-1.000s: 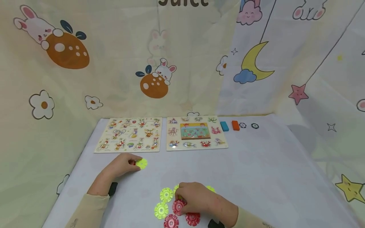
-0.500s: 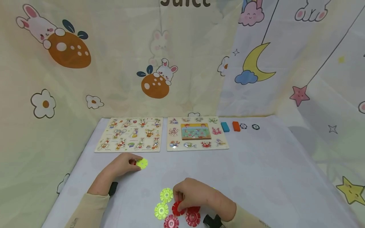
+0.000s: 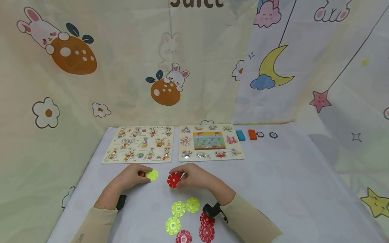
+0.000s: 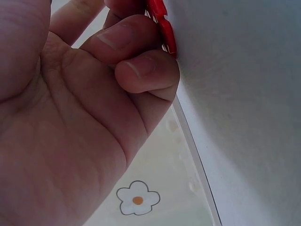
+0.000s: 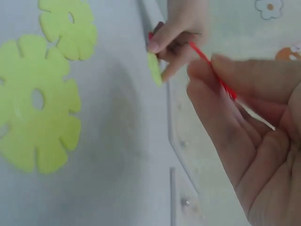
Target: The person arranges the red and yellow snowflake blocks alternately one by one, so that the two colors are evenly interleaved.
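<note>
In the head view, my left hand (image 3: 130,176) pinches a yellow-green notched plastic disc (image 3: 153,175) just in front of the left puzzle board. A red piece sits behind that disc, mostly hidden by the fingers; its red edge (image 4: 164,30) shows in the left wrist view. To the right, my right hand (image 3: 196,176) grips a red notched disc (image 3: 174,181) between thumb and fingers, its face towards me. The right wrist view has this disc nearly edge-on. A short gap separates the two held discs.
Nearer me lie loose yellow-green discs (image 3: 178,209) and red discs (image 3: 207,233), one partly behind the right wrist camera (image 3: 211,211). Two picture puzzle boards, left (image 3: 138,145) and right (image 3: 211,156), stand behind the hands. A blue block (image 3: 240,135), orange block (image 3: 252,134) and two round chips (image 3: 273,135) lie back right.
My right hand has picked up a red disc from the near group and carried it forward and left, close to the left hand. The left hand has stayed in place with its disc.
</note>
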`<state>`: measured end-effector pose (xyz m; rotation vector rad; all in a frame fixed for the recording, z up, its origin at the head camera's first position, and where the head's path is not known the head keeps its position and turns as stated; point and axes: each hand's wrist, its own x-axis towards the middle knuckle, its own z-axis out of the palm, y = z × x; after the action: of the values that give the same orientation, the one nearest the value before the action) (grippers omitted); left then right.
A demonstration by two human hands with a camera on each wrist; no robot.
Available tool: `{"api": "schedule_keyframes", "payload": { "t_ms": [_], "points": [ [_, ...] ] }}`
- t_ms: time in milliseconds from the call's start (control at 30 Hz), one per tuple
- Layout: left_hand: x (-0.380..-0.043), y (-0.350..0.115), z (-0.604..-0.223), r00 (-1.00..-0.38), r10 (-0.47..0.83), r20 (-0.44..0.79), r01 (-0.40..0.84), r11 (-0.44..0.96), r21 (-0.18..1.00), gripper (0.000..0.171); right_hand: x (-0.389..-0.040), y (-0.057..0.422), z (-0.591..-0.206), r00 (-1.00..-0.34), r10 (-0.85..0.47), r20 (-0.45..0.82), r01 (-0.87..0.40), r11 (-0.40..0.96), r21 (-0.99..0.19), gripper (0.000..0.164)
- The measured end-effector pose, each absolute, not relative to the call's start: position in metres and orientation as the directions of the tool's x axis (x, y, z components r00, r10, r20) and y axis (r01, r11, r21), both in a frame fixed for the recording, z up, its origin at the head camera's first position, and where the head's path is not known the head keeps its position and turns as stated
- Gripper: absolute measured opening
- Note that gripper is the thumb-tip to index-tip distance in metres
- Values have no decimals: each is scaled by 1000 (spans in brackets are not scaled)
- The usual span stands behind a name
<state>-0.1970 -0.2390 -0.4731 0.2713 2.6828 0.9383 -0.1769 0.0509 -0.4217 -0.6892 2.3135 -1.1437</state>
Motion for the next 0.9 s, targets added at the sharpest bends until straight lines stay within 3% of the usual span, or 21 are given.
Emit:
{"api": "schedule_keyframes", "payload": {
  "t_ms": [233,567,700,900],
  "points": [
    [-197,-237,-471,-945,236,-226,44,778,626,45,-201,9,-437,-865,-463,-192,-169,629,-759,45],
    [-196,-235,-471,-944,239,-227,46,777,628,44,-204,-11,-456,-907,-366,-209,-166,766,-621,53],
    [-196,-235,-471,-947,224,-232,29,776,631,44,-204,-10,-459,-919,-313,-238,-125,806,-578,44],
    [-195,-235,-470,-949,220,-227,31,780,625,44,-207,-9,-461,-915,-336,-224,-142,787,-600,31]
  ]
}}
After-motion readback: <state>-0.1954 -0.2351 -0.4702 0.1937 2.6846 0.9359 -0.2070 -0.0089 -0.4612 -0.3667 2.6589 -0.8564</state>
